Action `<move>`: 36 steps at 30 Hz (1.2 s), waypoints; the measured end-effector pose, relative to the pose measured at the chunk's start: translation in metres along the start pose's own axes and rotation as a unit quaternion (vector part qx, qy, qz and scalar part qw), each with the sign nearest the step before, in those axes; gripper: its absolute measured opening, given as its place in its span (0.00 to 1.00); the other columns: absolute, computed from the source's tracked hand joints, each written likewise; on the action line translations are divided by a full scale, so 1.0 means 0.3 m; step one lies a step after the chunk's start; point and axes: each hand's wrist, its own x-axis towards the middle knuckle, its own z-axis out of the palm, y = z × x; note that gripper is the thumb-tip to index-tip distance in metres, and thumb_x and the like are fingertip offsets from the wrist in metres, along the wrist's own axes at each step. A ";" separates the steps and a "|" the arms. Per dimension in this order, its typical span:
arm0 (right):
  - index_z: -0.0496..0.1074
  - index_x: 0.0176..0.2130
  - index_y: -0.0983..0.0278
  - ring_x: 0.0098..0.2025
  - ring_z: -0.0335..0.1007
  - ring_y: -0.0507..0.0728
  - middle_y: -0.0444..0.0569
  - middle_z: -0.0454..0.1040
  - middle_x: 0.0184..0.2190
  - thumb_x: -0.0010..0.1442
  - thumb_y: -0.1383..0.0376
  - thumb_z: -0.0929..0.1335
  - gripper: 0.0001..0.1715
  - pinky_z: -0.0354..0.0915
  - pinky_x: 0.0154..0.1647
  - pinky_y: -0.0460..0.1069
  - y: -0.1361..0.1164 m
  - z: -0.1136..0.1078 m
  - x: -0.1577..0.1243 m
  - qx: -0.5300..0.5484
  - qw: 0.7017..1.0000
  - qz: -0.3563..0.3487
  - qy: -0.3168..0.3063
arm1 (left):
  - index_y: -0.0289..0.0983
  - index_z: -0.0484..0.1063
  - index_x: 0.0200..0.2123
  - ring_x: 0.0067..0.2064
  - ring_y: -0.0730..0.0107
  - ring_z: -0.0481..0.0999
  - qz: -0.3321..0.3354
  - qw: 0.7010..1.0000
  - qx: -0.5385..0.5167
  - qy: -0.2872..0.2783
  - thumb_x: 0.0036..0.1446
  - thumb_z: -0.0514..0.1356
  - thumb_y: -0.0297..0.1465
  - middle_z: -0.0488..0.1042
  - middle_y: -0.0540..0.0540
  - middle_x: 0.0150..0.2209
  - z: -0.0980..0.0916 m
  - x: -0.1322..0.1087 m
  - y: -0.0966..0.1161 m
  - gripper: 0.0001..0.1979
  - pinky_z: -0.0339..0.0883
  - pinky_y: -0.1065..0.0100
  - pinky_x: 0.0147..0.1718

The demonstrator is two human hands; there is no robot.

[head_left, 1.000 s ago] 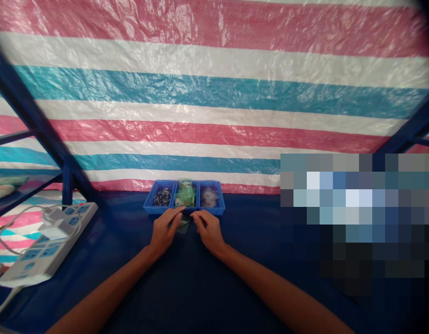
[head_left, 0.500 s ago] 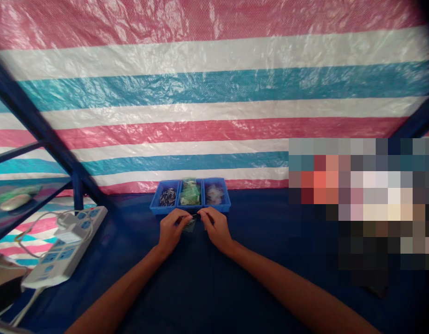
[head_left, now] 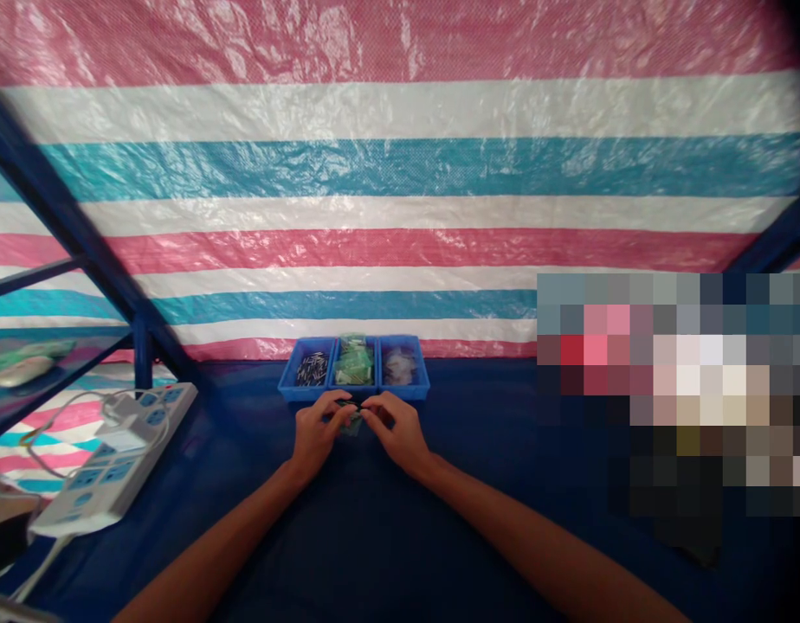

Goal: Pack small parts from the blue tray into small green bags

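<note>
My left hand [head_left: 319, 427] is closed in a pinch on a small, see-through greenish plastic bag [head_left: 351, 426], which hangs below the fingertips. My right hand [head_left: 396, 429] meets it from the other side, thumb and forefinger pressed together at the bag's upper edge. What the right fingertips hold is too small to make out. Just beyond both hands stand three joined blue bins: the left bin [head_left: 284, 386] has many small dark and shiny metal pieces, the middle bin [head_left: 353, 391] a heap of greenish plastic packets, and the right bin [head_left: 423, 381] translucent whitish pieces.
A white power strip [head_left: 124, 484] with plugs and cables lies at the left on the dark blue tabletop [head_left: 348, 536]. A striped plastic sheet [head_left: 400, 164] hangs behind, with blue frame bars [head_left: 107, 268] at the left. A pixelated area covers the right.
My right hand has moved left and slightly down, so its fingertips now sit close to the left hand's fingertips at the bag. The view has shifted slightly.
</note>
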 end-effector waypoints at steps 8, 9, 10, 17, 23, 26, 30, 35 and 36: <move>0.73 0.34 0.63 0.27 0.63 0.52 0.45 0.67 0.26 0.61 0.61 0.65 0.10 0.60 0.28 0.46 -0.005 0.000 0.002 -0.008 0.999 -0.028 -0.033 | 0.38 0.70 0.39 0.16 0.77 0.67 -0.007 1.000 -0.011 -0.007 0.57 0.58 0.36 0.71 0.56 0.18 0.000 -0.003 0.009 0.09 0.62 0.74 0.21; 0.73 0.33 0.63 0.27 0.63 0.52 0.45 0.67 0.26 0.61 0.61 0.65 0.10 0.60 0.28 0.46 -0.005 0.000 0.002 -0.009 0.999 -0.031 -0.036 | 0.38 0.70 0.39 0.16 0.77 0.67 -0.007 1.000 -0.012 -0.005 0.57 0.58 0.36 0.71 0.56 0.18 0.000 -0.003 0.010 0.09 0.62 0.74 0.21; 0.73 0.34 0.63 0.27 0.63 0.52 0.45 0.67 0.26 0.61 0.61 0.65 0.10 0.60 0.28 0.46 -0.006 0.000 0.002 -0.009 0.999 -0.032 -0.040 | 0.38 0.70 0.39 0.16 0.77 0.66 -0.009 1.000 -0.014 -0.004 0.57 0.58 0.36 0.71 0.56 0.18 0.000 -0.003 0.010 0.09 0.62 0.75 0.21; 0.72 0.33 0.64 0.27 0.62 0.52 0.45 0.67 0.26 0.61 0.62 0.65 0.10 0.59 0.29 0.46 -0.003 0.003 0.004 -0.014 0.998 -0.035 -0.041 | 0.37 0.70 0.40 0.18 0.78 0.67 -0.023 0.999 -0.016 -0.019 0.58 0.57 0.36 0.72 0.55 0.21 0.001 -0.004 0.013 0.10 0.63 0.75 0.23; 0.72 0.33 0.64 0.27 0.63 0.52 0.45 0.68 0.26 0.62 0.63 0.63 0.10 0.58 0.30 0.46 0.000 0.003 0.004 -0.020 1.000 -0.016 -0.010 | 0.37 0.72 0.40 0.25 0.76 0.71 -0.009 1.000 -0.008 -0.008 0.59 0.56 0.34 0.75 0.50 0.31 -0.001 -0.007 0.019 0.09 0.65 0.73 0.29; 0.71 0.32 0.64 0.28 0.63 0.52 0.45 0.69 0.27 0.63 0.63 0.62 0.12 0.58 0.31 0.46 0.004 0.003 0.006 -0.021 1.000 -0.010 0.000 | 0.36 0.73 0.36 0.27 0.75 0.71 0.002 1.000 -0.004 -0.001 0.56 0.59 0.34 0.75 0.49 0.34 -0.001 -0.005 0.017 0.08 0.66 0.72 0.31; 0.71 0.33 0.64 0.29 0.64 0.52 0.46 0.70 0.28 0.63 0.62 0.62 0.12 0.59 0.32 0.46 0.009 0.004 0.009 -0.014 1.000 -0.003 0.006 | 0.36 0.74 0.34 0.24 0.75 0.70 -0.044 0.996 -0.077 -0.006 0.52 0.63 0.35 0.74 0.49 0.28 0.007 0.002 0.003 0.09 0.66 0.73 0.26; 0.71 0.33 0.64 0.30 0.65 0.52 0.46 0.71 0.28 0.63 0.63 0.62 0.12 0.59 0.33 0.46 0.015 0.003 0.008 -0.004 1.000 0.004 0.010 | 0.33 0.73 0.35 0.20 0.77 0.68 -0.137 0.963 -0.230 -0.024 0.47 0.66 0.34 0.73 0.51 0.24 0.018 0.020 -0.019 0.12 0.64 0.74 0.19; 0.71 0.33 0.64 0.30 0.65 0.53 0.46 0.71 0.28 0.63 0.62 0.62 0.12 0.59 0.33 0.46 0.015 0.002 0.008 -0.005 1.000 0.004 0.009 | 0.33 0.74 0.34 0.20 0.77 0.68 -0.142 0.960 -0.242 -0.025 0.47 0.66 0.33 0.73 0.50 0.24 0.018 0.023 -0.021 0.12 0.64 0.74 0.19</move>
